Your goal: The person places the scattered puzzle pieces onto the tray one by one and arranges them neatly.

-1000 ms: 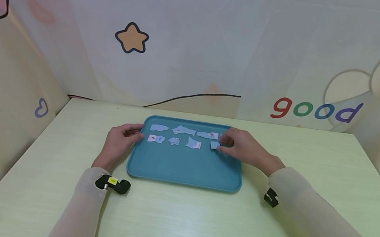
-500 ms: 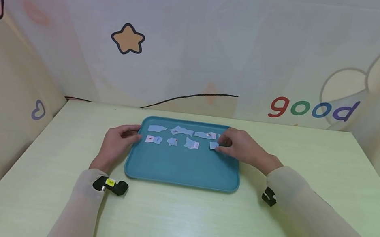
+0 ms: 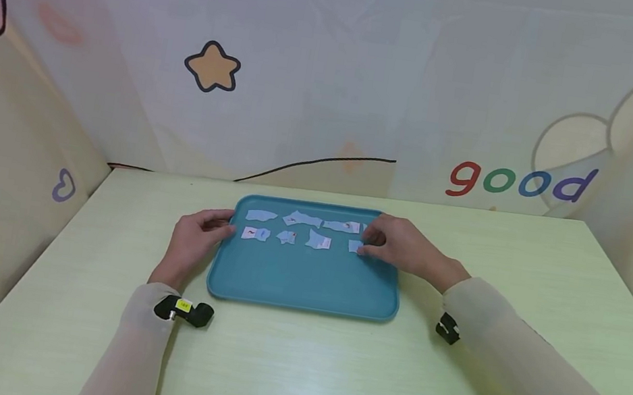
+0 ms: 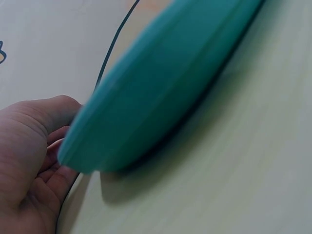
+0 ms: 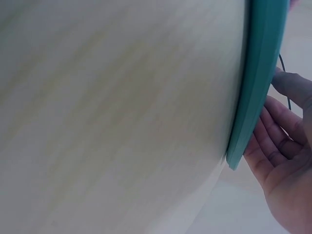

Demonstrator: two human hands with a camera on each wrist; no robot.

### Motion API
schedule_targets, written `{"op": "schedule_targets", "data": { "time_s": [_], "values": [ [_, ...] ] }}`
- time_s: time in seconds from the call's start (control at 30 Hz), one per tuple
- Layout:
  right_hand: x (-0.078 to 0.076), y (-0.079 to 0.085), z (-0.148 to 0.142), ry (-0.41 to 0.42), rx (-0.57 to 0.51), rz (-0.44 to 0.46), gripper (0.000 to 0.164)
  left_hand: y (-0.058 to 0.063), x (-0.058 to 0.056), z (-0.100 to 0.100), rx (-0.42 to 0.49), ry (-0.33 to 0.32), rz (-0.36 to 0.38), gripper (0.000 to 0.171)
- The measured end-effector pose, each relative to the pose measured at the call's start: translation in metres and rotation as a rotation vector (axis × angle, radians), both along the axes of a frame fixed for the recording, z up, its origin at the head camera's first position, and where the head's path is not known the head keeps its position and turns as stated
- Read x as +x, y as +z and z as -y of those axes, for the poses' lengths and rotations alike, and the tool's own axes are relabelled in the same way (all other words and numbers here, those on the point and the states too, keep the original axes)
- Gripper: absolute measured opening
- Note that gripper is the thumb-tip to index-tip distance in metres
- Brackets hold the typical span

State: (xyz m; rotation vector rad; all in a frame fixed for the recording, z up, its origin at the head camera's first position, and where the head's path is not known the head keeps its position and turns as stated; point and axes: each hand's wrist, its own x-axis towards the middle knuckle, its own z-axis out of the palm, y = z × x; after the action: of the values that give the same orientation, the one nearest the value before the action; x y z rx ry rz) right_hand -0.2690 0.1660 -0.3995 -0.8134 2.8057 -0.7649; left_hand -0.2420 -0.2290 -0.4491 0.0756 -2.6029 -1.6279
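Note:
A blue-green tray (image 3: pixel 304 281) lies on the table, bearing several torn pieces of light blue printed paper in two rows. My left hand (image 3: pixel 193 240) holds the tray's left rim, with the thumb at the top edge in the left wrist view and the fingers around the outside. Over the tray's right part, my right hand (image 3: pixel 410 246) pinches a small paper piece (image 3: pixel 354 246) at the right end of the nearer row. Beside it lies a jagged piece (image 3: pixel 319 241). The right fingers partly cover another piece at the end of the back row.
The pale wooden table (image 3: pixel 266 367) extends around the tray. Behind it stands a printed cloth backdrop (image 3: pixel 320 89), with cloth walls on both sides. A black wrist camera (image 3: pixel 184 310) sits on the left sleeve, another (image 3: pixel 448 328) on the right.
The head view has shifted slightly. The small paper piece at my right fingertips has moved a little nearer and looks flatter. My left hand has stayed at the tray's rim.

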Motion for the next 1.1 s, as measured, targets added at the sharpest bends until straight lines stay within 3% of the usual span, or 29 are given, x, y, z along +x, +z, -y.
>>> {"op": "schedule_targets", "data": {
  "time_s": [0.77, 1.1],
  "values": [
    [-0.004, -0.001, 0.0, 0.009, -0.001, 0.001, 0.029, -0.001, -0.005, 0.001, 0.013, 0.002, -0.011, 0.041],
    [0.0, 0.006, 0.001, -0.034, -0.024, -0.019, 0.04, 0.009, -0.005, 0.003, 0.004, 0.022, -0.005, 0.041]
  ]
}}
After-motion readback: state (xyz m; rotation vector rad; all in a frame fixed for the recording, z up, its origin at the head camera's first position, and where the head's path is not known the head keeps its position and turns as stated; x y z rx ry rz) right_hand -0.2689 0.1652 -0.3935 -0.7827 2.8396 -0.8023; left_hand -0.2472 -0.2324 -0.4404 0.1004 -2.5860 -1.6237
